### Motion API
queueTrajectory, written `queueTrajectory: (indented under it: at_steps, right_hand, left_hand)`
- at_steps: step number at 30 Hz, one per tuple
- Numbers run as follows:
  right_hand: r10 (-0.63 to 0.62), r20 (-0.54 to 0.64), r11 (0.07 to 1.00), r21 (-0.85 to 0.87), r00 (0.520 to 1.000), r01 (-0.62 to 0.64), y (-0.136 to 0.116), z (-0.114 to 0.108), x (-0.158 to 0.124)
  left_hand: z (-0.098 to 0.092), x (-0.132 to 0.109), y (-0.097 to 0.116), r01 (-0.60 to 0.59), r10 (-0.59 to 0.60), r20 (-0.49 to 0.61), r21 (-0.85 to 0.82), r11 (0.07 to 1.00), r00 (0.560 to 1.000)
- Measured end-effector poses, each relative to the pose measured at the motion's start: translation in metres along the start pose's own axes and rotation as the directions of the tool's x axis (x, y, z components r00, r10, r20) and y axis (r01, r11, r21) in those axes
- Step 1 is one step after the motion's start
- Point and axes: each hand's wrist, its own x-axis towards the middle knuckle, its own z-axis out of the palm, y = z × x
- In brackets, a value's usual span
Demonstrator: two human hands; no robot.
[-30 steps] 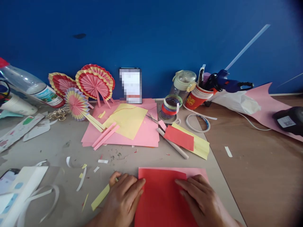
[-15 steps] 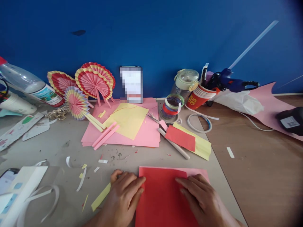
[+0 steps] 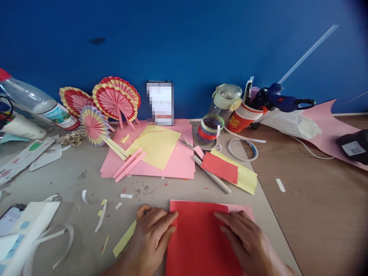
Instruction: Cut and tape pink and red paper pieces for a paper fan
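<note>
A red sheet of paper (image 3: 201,237) lies at the front of the table, on top of a pink sheet (image 3: 243,209) that shows along the right side and in a thin line at the top. My left hand (image 3: 152,237) is at the red sheet's left edge, its index finger and thumb closed against it. On the opposite side, my right hand (image 3: 248,239) holds the right part of the red sheet, fingertips pressing its surface. The lower part of both sheets runs out of view. Beside my left hand is a yellow paper strip (image 3: 124,239).
Behind are pink sheets (image 3: 178,168), a yellow sheet (image 3: 158,147), folded paper fans (image 3: 115,99), a phone (image 3: 160,103) and tape rolls (image 3: 211,128). A grey utility knife (image 3: 215,179) lies near red and yellow pieces. Paper scraps (image 3: 100,216) lie left; paper cups (image 3: 243,115) stand right.
The red sheet has shifted slightly away from me, so its top edge now nearly meets the pink sheet's top edge. Both hands have moved with it a little.
</note>
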Motion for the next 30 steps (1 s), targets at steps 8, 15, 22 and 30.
queueTrajectory:
  at_steps: [8, 15, 22, 30]
  right_hand:
    - [-0.086, -0.01, 0.996, 0.001, 0.996, 0.086, -0.001, -0.001, 0.0]
    - [-0.103, -0.066, 0.992, 0.068, 0.992, 0.107, -0.001, -0.004, 0.001]
    - [-0.029, -0.045, 0.991, 0.133, 0.999, 0.035, 0.001, -0.007, 0.003]
    - [-0.093, -0.125, 0.991, 0.086, 0.988, 0.105, 0.002, -0.012, -0.001]
  left_hand:
    - [-0.004, 0.005, 0.003, -0.09, 0.091, -0.114, 0.018, 0.996, 0.989]
    - [-0.007, 0.0, 0.002, -0.254, 0.243, -0.209, -0.026, 0.967, 0.947]
    - [-0.006, -0.007, -0.001, -0.273, 0.286, -0.132, 0.108, 0.956, 0.949]
    - [-0.002, -0.007, -0.002, -0.137, 0.147, -0.059, 0.154, 0.979, 0.987]
